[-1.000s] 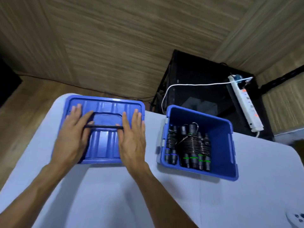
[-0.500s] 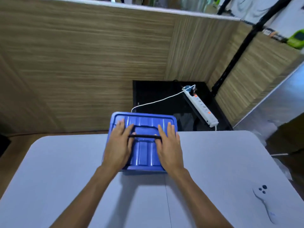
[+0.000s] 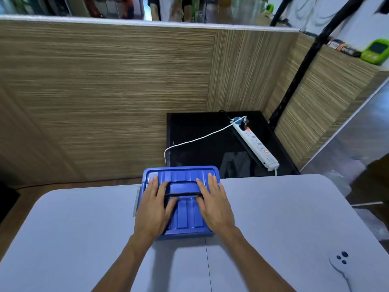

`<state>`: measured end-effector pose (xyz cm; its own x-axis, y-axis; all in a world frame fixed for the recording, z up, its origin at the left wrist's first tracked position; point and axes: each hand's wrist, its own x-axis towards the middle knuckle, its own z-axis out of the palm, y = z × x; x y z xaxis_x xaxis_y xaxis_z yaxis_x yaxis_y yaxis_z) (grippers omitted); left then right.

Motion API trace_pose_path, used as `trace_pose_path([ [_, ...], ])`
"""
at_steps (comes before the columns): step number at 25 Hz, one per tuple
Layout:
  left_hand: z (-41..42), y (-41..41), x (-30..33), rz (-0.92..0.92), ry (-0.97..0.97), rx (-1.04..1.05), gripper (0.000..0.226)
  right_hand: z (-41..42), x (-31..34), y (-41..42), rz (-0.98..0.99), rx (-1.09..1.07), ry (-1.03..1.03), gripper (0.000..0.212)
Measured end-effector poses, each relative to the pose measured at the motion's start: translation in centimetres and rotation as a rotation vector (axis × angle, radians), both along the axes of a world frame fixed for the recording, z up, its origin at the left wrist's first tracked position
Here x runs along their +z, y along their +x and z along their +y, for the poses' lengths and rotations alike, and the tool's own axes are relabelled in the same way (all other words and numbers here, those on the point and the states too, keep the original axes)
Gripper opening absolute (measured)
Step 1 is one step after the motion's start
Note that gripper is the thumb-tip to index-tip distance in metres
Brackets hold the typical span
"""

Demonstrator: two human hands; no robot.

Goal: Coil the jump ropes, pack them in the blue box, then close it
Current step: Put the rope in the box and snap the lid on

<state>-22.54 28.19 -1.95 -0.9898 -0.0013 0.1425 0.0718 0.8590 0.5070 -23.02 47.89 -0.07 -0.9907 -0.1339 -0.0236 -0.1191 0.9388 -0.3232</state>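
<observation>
The blue box stands on the grey table (image 3: 273, 218) near its far edge, with the blue lid (image 3: 185, 216) lying on top of it. A black handle (image 3: 182, 194) runs across the lid. My left hand (image 3: 153, 209) lies flat on the lid's left half, fingers spread. My right hand (image 3: 214, 207) lies flat on the right half in the same way. Both thumbs sit by the handle's ends. The jump ropes are hidden inside the box. A grey latch (image 3: 136, 204) shows on the box's left side.
Behind the table stands a black cabinet (image 3: 200, 127) with a white power strip (image 3: 256, 144) and a white cable (image 3: 195, 140) on it. A white controller (image 3: 341, 264) lies at the table's right front. Wood-grain partition walls rise behind.
One second ago the lid lay on the table left of the open box with the coiled ropes showing. My hands carried it over, and it now covers the box. The view tilted up.
</observation>
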Motion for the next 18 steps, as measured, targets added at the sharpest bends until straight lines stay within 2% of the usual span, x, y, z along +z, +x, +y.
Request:
trace_pose_path([
  [4,0.2,-0.2,-0.4,-0.032,-0.002,-0.022,0.079,-0.2,-1.7,0.0,0.114,-0.014,0.050,0.078],
  [7,0.3,-0.2,-0.2,-0.050,0.026,-0.031,0.083,-0.5,-2.3,-0.1,0.158,-0.033,0.068,0.086],
  [9,1.1,-0.7,0.0,-0.049,0.075,0.041,0.080,-0.5,-2.3,-0.2,0.166,-0.046,0.068,0.088],
  [12,2.9,-1.7,-0.1,0.001,-0.046,0.224,0.065,-0.5,-2.3,-0.3,0.152,-0.030,0.119,0.083],
  [14,4.1,-2.3,-0.4,-0.040,-0.131,0.260,0.057,-0.5,-2.5,-0.5,0.128,0.007,0.177,0.075],
  [16,4.3,-2.0,-0.5,-0.038,-0.137,0.246,0.056,-0.4,-2.7,-0.4,0.104,0.014,0.191,0.071],
  [18,2.6,-1.6,0.1,0.063,-0.156,0.266,0.060,-0.3,-2.9,-0.4,0.115,0.004,0.194,0.072],
])
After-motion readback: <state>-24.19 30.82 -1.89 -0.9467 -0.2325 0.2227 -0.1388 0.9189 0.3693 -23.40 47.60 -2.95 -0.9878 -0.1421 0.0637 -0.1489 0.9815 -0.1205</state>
